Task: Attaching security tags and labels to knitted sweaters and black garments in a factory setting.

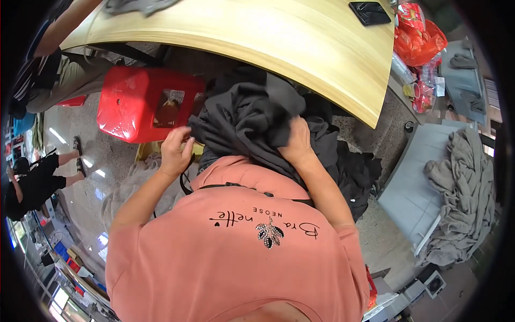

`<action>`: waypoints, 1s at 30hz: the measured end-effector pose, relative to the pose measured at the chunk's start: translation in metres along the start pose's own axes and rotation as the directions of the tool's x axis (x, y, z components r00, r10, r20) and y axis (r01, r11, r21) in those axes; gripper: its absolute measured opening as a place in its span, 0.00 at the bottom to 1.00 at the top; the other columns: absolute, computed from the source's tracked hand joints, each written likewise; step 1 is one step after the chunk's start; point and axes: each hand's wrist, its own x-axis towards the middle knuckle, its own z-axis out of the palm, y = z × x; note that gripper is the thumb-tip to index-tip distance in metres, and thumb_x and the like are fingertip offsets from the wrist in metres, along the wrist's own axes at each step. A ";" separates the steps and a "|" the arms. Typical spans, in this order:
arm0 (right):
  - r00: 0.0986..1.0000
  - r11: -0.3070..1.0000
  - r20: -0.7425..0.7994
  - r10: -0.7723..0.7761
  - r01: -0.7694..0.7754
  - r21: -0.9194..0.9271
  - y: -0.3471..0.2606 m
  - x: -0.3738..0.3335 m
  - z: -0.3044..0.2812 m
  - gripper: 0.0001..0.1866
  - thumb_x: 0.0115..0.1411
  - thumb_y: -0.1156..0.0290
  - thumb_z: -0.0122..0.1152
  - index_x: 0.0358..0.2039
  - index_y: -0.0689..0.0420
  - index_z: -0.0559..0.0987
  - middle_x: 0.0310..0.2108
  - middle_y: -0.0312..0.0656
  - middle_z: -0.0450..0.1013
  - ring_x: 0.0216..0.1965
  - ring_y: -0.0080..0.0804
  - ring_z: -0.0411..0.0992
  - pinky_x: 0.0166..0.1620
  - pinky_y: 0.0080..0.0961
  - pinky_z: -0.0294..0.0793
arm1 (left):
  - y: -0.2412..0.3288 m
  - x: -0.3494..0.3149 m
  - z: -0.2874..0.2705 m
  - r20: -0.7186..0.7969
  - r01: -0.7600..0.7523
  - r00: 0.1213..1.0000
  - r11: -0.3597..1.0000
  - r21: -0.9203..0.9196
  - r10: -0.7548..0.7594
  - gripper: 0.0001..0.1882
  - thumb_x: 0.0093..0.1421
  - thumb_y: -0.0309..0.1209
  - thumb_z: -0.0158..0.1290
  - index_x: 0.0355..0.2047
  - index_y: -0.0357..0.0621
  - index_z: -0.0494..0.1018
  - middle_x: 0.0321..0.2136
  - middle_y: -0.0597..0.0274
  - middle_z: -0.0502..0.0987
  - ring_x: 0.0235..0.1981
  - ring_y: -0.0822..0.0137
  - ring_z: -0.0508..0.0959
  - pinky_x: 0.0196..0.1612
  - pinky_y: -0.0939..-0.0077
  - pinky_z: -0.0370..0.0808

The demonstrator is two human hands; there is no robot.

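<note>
A heap of dark grey cloth [236, 110] lies bunched over my lap, under the table's near edge. At its left side my left hand [174, 152] has its fingers curled at the cloth's edge, with the thumb beside them. My right hand [296, 142] is closed on a fold at the right side of the heap, its fingertips partly hidden in the fabric. A raised flap of the cloth above it is smeared by motion. More black cloth [357, 174] hangs down to the right, near the floor.
A wooden-topped table [241, 24] spans the front, with a phone [370, 13] at its right corner. A red plastic stool [126, 104] stands at left. Right are a grey cart [410, 188] with piled grey cloth [461, 198] and red bags [421, 43]. Other people are at left.
</note>
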 end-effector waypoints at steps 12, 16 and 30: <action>0.977 0.979 0.073 0.199 -0.202 0.035 0.018 -0.023 -0.017 0.21 0.41 0.84 0.51 0.40 0.57 0.73 0.33 0.47 0.69 0.35 0.45 0.69 0.38 0.32 0.70 | 0.095 0.033 0.000 0.089 -0.237 0.933 0.783 -0.575 0.348 0.05 0.46 0.24 0.55 0.21 0.38 0.69 0.17 0.60 0.71 0.19 0.69 0.71 0.25 0.77 0.67; 0.896 0.881 0.029 0.444 -0.442 0.168 0.035 -0.022 -0.012 0.15 0.47 0.82 0.49 0.38 0.60 0.73 0.34 0.50 0.71 0.35 0.48 0.71 0.40 0.30 0.69 | 0.058 0.016 -0.002 0.167 0.067 0.984 0.736 -0.673 0.064 0.04 0.49 0.24 0.53 0.22 0.38 0.68 0.16 0.73 0.67 0.17 0.82 0.63 0.21 0.83 0.62; 0.996 0.911 0.060 0.072 -0.041 -0.410 0.023 0.004 -0.029 0.24 0.43 0.78 0.57 0.45 0.57 0.69 0.36 0.46 0.69 0.37 0.43 0.68 0.39 0.32 0.67 | 0.018 0.002 -0.012 -0.214 -0.041 0.975 0.994 0.098 0.062 0.07 0.44 0.23 0.54 0.26 0.39 0.69 0.17 0.59 0.70 0.20 0.61 0.71 0.23 0.70 0.68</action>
